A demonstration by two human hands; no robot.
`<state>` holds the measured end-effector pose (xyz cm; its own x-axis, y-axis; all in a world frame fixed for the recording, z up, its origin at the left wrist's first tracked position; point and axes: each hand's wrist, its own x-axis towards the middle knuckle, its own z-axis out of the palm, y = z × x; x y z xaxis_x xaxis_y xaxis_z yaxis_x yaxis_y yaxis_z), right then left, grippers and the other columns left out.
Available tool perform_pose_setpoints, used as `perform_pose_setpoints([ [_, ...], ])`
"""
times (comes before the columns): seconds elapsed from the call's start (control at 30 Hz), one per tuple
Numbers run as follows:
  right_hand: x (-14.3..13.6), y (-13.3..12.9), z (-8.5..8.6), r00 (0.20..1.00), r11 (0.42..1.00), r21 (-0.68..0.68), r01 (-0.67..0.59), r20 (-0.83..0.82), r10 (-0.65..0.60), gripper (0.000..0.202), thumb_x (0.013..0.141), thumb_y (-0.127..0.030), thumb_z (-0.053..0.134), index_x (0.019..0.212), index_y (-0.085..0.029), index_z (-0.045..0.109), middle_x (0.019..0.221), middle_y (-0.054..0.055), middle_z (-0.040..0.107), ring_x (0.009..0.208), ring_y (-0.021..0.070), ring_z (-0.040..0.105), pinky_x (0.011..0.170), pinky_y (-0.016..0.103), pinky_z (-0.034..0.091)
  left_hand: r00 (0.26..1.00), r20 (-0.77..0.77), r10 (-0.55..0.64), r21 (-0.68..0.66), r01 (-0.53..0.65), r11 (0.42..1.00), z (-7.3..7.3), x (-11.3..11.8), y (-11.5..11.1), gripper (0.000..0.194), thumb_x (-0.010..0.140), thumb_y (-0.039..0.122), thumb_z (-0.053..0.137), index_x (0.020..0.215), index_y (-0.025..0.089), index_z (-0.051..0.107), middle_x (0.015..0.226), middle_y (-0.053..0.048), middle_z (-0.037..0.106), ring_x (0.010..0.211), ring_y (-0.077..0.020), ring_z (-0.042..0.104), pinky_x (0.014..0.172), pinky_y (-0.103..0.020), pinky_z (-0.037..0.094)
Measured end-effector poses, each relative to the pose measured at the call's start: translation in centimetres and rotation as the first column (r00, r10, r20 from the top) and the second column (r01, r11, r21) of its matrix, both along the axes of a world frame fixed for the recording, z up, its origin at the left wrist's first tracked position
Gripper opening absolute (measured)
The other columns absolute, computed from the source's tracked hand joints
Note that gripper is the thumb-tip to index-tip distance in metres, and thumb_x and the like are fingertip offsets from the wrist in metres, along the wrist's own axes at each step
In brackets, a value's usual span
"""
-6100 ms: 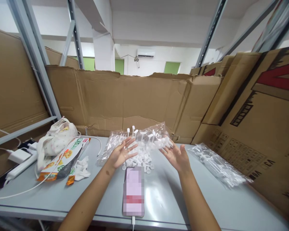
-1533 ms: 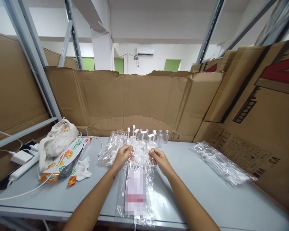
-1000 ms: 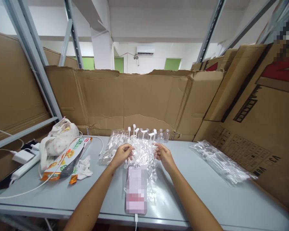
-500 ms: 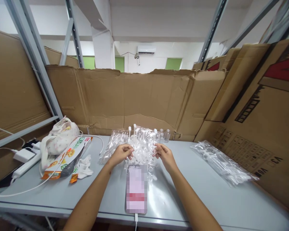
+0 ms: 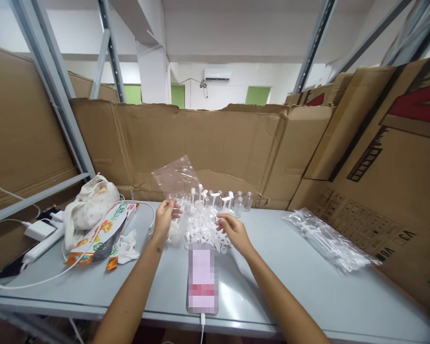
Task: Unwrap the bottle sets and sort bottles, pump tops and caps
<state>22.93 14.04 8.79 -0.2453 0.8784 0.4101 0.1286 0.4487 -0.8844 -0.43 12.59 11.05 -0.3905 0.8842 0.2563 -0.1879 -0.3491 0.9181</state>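
Note:
My left hand [image 5: 167, 216] is raised at the left of a heap of small white plastic parts [image 5: 208, 231], its thumb and forefinger closed on a clear plastic bag [image 5: 177, 176], which stands up and fans out behind the fingers. My right hand [image 5: 232, 229] is over the right side of the heap, fingers loosely apart, with nothing seen in it. Behind the heap stand several clear bottles, some with white long-necked tops [image 5: 200, 192]. A phone [image 5: 203, 279] with a blurred screen lies in front of the heap.
On the left are a white cloth bag [image 5: 89, 203], a snack packet [image 5: 105, 234], a crumpled tissue [image 5: 128, 247] and a power strip [image 5: 43, 243] with cables. A clear packet of white parts [image 5: 329, 243] lies at the right. Cardboard walls [image 5: 200, 138] surround the table.
My left hand has moved left and up, and the clear bag has lifted off the heap, uncovering the white parts. My right hand has shifted slightly left and its fingers have loosened.

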Motion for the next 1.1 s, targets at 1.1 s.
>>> perform_pose_setpoints([
  [1.1,-4.9,1.3,3.8,0.937,0.686,0.655,0.317,-0.102,-0.335,0.031,0.084,-0.016,0.041,0.112,-0.021,0.056,0.122,0.011,0.055,0.115,0.0225,0.048,0.096,0.043,0.039,0.973,-0.229,0.001,-0.276,-0.066,0.959,-4.2,-9.9,2.0,0.022,0.062,0.028,0.063,0.079,0.013,0.06,0.059,0.001,0.058,0.034,-0.0067,0.043,0.035,-0.018,0.025],
])
